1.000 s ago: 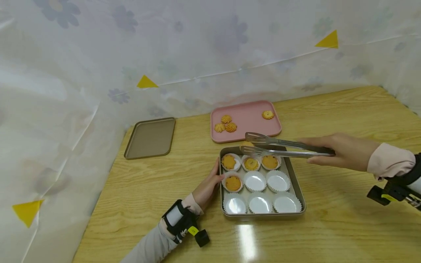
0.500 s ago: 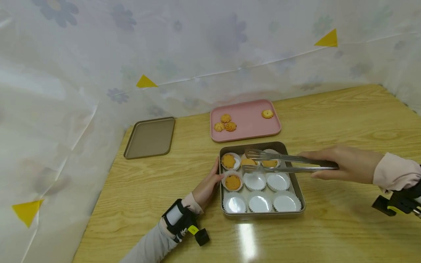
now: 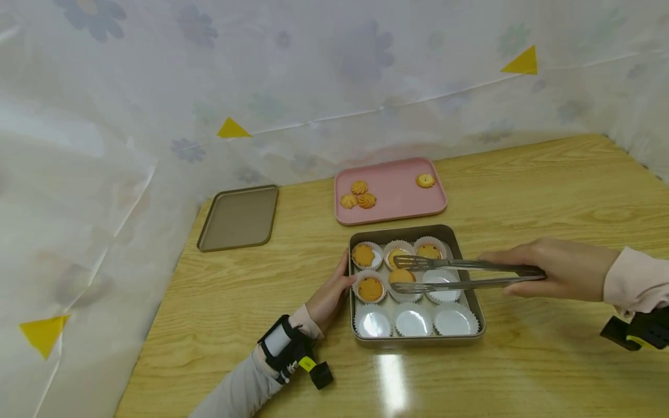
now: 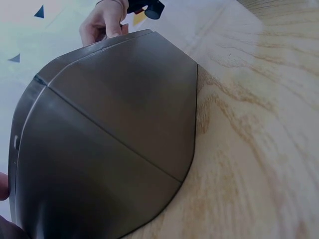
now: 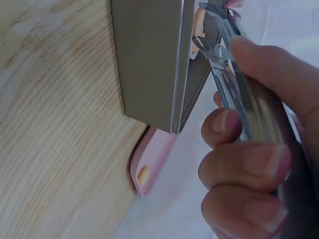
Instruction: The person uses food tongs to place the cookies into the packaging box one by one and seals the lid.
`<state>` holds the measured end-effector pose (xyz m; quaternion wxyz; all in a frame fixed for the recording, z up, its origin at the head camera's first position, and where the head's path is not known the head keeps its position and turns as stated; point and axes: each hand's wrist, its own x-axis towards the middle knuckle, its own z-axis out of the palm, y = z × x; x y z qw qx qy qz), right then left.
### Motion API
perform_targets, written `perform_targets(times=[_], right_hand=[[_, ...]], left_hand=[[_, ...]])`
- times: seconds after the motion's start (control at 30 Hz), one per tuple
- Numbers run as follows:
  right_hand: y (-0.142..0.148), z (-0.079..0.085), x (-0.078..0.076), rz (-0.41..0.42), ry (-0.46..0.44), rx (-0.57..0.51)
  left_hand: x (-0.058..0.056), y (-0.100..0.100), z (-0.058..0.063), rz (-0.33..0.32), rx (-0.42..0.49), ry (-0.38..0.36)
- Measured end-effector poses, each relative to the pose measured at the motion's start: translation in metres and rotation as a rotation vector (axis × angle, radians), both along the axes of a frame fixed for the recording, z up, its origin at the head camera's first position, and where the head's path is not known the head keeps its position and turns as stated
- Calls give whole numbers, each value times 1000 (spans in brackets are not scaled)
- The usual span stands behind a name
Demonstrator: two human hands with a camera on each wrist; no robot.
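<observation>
A square metal baking pan point(image 3: 418, 342) holds rows of white paper cups point(image 3: 453, 321). Round golden cookies point(image 3: 370, 288) sit in the back row of cups and in the left cup of the middle row. My left hand point(image 3: 329, 299) grips the pan's left side, thumb over the rim and fingers along the outer wall. My right hand point(image 3: 567, 269) holds metal tongs point(image 3: 470, 284) from the right, fingers wrapped round the handles. Between the tong tips is another cookie point(image 3: 402, 276), low over the middle cup and overlapping it in the head view.
Behind the pan lies a pink tray point(image 3: 399, 188) with three swirled cookies point(image 3: 359, 187) at its left and a round one point(image 3: 425, 180) at its right. A flat brown tray point(image 3: 237, 219) lies at the back left. A flowered plastic sheet rises behind the table.
The tongs and right hand have moved toward me, carrying the cookie from the pan's back edge over the back row to the middle cup. The left hand stays on the pan.
</observation>
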<state>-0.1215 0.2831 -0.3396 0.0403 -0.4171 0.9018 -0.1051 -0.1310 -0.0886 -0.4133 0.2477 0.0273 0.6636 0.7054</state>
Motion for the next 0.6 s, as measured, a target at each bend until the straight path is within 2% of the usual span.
perform_targets(times=[0.13,0.37,0.53,0.6], right_hand=[[0,0,-1,14,14,12],[-1,0,0,47,-25,-49],[-4,1,0,39,13,-32],[-5,2,-1,23,2,-13]], left_hand=[[0,0,0,6,12,-3],[0,0,-1,-1,8,-15],[0,0,-1,2,-8,-5],[0,0,-1,4,-13,-3]])
